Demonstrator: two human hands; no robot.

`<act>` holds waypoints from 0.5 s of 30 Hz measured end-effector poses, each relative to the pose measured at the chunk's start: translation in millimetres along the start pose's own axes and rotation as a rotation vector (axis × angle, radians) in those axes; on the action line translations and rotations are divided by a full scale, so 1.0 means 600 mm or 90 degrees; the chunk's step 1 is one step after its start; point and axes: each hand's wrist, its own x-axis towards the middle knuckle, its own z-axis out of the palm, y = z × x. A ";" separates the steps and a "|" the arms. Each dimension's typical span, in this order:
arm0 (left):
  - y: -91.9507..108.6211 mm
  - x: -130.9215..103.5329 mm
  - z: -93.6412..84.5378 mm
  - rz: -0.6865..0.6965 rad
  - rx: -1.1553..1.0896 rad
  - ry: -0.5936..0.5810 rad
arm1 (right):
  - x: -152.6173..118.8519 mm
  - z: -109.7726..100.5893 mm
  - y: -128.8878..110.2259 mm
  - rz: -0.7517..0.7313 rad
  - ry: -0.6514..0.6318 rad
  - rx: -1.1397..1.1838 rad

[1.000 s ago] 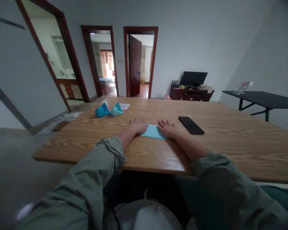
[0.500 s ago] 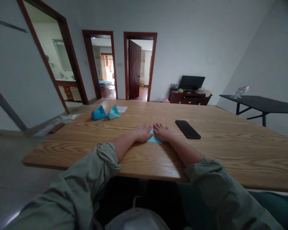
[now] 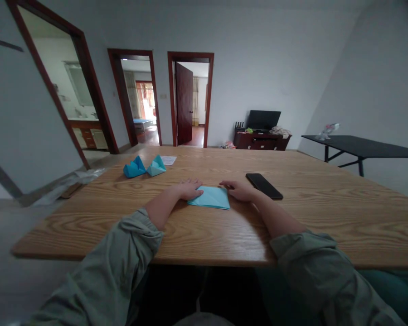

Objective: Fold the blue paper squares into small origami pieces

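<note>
A folded light blue paper lies flat on the wooden table in front of me. My left hand rests on its left edge with the fingers spread. At its upper right corner is my right hand, palm down, its fingers loosely bent with nothing seen in them. Two folded paper pieces stand farther back on the left, one darker blue and one light blue.
A black phone lies just right of my right hand. Behind the light blue piece is a small white sheet. Beyond the table stand a black table and a cabinet with a screen.
My hands have moved apart, uncovering much more of the light blue paper between them. The view has shifted slightly.
</note>
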 end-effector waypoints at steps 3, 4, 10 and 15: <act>0.003 -0.003 0.001 -0.003 0.000 0.012 | -0.010 -0.004 -0.018 -0.004 -0.024 0.010; 0.004 -0.004 0.001 -0.004 -0.003 0.017 | -0.013 -0.005 -0.023 -0.006 -0.027 0.011; -0.001 -0.002 0.004 0.014 -0.034 0.036 | -0.026 -0.006 -0.038 -0.014 -0.002 0.046; -0.007 0.000 0.010 0.027 -0.052 0.073 | -0.025 0.006 -0.065 -0.032 0.014 0.104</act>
